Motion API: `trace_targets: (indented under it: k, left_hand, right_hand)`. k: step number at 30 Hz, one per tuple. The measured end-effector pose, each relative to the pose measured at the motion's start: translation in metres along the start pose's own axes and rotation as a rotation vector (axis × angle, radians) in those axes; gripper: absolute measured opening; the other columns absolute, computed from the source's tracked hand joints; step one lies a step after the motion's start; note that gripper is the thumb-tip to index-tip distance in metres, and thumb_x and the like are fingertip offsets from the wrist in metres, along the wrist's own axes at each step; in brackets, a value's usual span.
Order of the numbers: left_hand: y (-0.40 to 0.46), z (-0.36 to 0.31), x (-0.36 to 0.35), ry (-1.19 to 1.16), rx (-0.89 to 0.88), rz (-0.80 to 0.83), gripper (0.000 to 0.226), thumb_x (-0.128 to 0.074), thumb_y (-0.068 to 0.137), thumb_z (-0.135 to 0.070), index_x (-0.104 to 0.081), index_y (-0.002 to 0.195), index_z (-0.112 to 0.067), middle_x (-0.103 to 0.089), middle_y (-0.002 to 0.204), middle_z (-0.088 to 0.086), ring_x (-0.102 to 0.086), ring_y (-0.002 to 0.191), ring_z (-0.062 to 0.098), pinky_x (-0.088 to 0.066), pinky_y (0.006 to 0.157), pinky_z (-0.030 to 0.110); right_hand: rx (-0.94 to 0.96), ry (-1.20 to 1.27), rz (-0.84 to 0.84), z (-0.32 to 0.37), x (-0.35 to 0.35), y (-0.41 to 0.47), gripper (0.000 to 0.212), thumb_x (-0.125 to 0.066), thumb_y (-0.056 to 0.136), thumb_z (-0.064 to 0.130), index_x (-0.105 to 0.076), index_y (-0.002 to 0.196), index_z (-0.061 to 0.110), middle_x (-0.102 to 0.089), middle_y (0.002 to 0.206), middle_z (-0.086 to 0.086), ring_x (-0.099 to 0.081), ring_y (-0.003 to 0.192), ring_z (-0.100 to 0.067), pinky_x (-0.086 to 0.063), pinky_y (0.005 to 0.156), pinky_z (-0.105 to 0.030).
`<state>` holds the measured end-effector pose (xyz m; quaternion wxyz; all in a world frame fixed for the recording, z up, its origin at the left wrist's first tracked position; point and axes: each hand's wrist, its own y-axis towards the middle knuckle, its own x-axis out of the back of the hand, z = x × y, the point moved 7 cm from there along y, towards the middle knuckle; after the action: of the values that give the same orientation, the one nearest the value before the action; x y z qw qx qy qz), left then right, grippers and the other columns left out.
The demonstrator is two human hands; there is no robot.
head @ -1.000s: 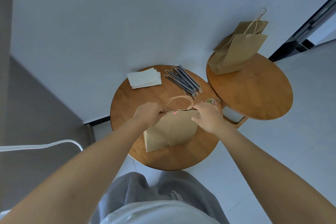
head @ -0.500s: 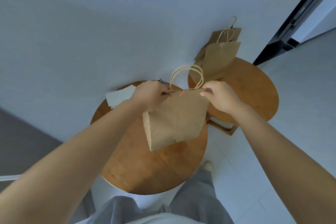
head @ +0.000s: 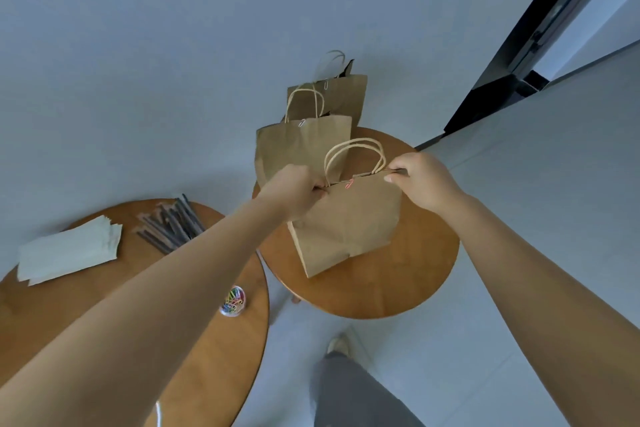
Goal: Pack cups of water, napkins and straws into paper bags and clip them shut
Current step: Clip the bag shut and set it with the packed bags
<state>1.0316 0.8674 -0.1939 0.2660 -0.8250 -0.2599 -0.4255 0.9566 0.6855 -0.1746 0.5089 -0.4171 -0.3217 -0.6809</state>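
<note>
Both hands, left (head: 297, 191) right (head: 423, 180), pinch clipped bag (head: 346, 225) top over right table (head: 388, 288).

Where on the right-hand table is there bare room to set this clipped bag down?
Bare wood lies on the right table in front of and right of the held bag, out to the near rim. The back is crowded: two clipped bags stand against the wall. Left hand and right hand grip the bag's top.

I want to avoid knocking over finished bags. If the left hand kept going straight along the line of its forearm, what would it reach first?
Probably the nearer clipped bag, standing just beyond the left hand on the right table. Depth is unclear, so it could pass beside it. That hand grips the held bag.
</note>
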Motion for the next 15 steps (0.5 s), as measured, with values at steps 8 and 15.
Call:
trace_targets:
  k: [8,15]
  left_hand:
    - [0.150,-0.054,-0.026,0.128,0.029,-0.038,0.028,-0.042,0.099,-0.018,-0.066,0.111,-0.014,-0.067,0.107,0.007,-0.059,0.099,0.027,-0.049,0.075,0.033]
    - [0.244,-0.073,-0.020,0.516,0.023,-0.062,0.023,-0.045,0.096,-0.013,-0.065,0.104,-0.022,-0.060,0.088,-0.001,-0.052,0.079,0.020,-0.029,0.055,0.027]
  right_hand:
    - [0.007,-0.027,0.009,-0.111,0.037,0.101,0.026,-0.058,0.089,0.006,-0.055,0.068,-0.009,-0.048,0.064,-0.016,-0.043,0.067,-0.028,-0.022,0.057,-0.033]
    - [-0.025,0.024,-0.006,-0.168,0.041,0.176,0.043,-0.056,0.090,0.004,-0.038,0.053,0.015,-0.035,0.054,0.004,-0.036,0.064,-0.022,-0.021,0.058,-0.028]
